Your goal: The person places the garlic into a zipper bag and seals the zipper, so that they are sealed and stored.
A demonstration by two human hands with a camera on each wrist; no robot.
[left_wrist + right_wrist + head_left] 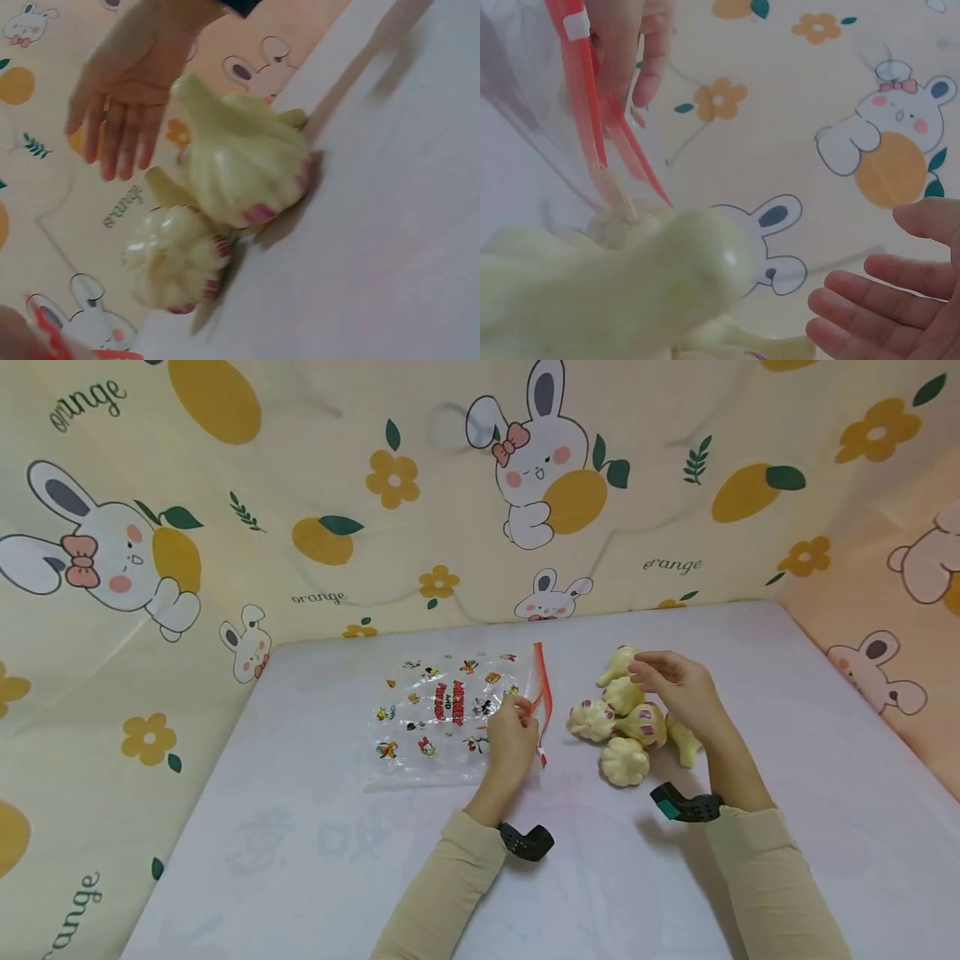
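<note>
A clear zip bag (408,718) printed with cartoon figures lies flat on the table. My left hand (512,739) pinches it at its red-edged mouth (547,681), which stands partly lifted and parted in the right wrist view. Several model garlic bulbs (625,762), cream with purple patches, sit in a cluster right of the bag. Over the cluster's right side hovers my right hand (682,689), its fingers extended and holding nothing. The left wrist view shows that right hand (131,97) behind two large garlic bulbs (244,161).
The white table (300,877) meets a cloth backdrop (450,535) with rabbits and oranges at the back and sides. A black wrist camera (527,842) is strapped to the left wrist, another camera (686,804) to the right.
</note>
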